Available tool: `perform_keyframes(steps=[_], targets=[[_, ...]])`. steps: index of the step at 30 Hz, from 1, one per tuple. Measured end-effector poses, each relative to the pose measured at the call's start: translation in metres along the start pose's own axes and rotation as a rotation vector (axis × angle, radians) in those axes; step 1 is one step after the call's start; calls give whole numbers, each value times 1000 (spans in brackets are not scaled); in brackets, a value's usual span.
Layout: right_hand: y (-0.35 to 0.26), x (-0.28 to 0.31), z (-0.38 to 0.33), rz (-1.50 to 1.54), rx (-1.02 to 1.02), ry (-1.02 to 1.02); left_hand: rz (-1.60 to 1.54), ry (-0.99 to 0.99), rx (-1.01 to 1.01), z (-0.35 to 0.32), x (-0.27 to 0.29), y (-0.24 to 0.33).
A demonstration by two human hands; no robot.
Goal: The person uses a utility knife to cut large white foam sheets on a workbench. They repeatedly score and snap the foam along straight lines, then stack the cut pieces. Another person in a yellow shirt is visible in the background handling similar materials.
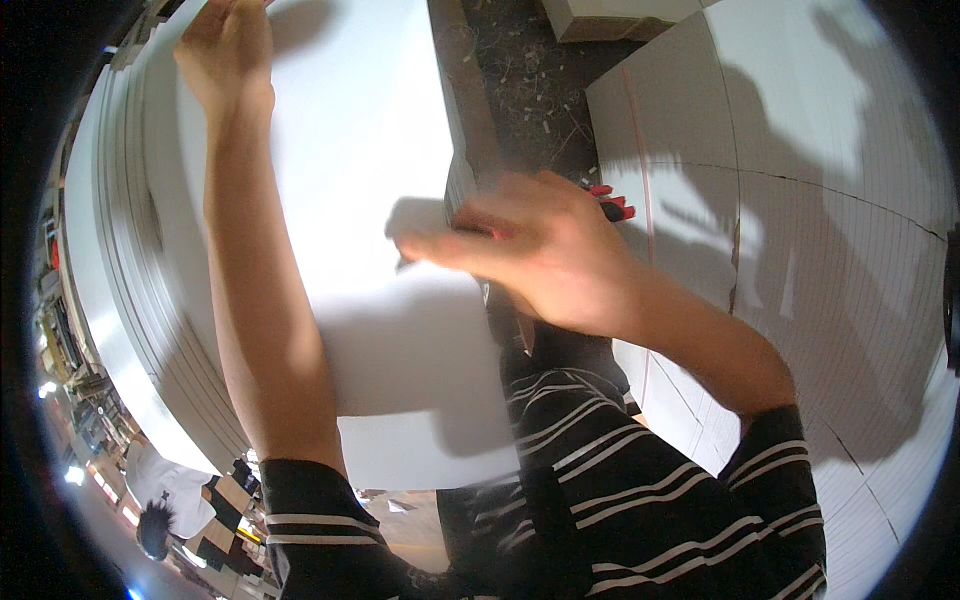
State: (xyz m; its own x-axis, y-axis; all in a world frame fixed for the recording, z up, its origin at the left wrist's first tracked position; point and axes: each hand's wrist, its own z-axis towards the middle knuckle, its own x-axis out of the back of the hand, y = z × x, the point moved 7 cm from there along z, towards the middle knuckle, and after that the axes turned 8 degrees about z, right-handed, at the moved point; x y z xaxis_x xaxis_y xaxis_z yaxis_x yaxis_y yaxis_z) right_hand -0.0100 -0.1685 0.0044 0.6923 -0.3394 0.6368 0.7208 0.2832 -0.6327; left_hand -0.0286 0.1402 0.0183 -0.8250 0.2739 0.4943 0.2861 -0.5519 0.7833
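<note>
Grasp the white panel [390,345], lying below the fingers of your right hand [545,250], by its edges, as it should prove light, stiff and slippery; those fingers curl around a red item [495,233], whereas your left hand's [230,50] closure cannot be told.

The white panel [350,120] looks smooth and matt, the striped shirt [640,480] soft matt cloth, the dark floor [530,85] rough and dull

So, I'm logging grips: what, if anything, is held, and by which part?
The right hand seems to grip a small, blurred red object, exact part hidden; for the left hand, cut off above, I can't tell.
</note>
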Motion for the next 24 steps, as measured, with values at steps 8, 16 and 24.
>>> perform_keyframes(steps=[8,16,24], targets=[[37,14,21,-5,-49,22,-25,87,8,3,0,1],[8,-7,-11,107,-64,-210,1,83,51,3,0,-2],[-6,5,-48,283,-14,-371,-17,60,13,2,-3,11]])
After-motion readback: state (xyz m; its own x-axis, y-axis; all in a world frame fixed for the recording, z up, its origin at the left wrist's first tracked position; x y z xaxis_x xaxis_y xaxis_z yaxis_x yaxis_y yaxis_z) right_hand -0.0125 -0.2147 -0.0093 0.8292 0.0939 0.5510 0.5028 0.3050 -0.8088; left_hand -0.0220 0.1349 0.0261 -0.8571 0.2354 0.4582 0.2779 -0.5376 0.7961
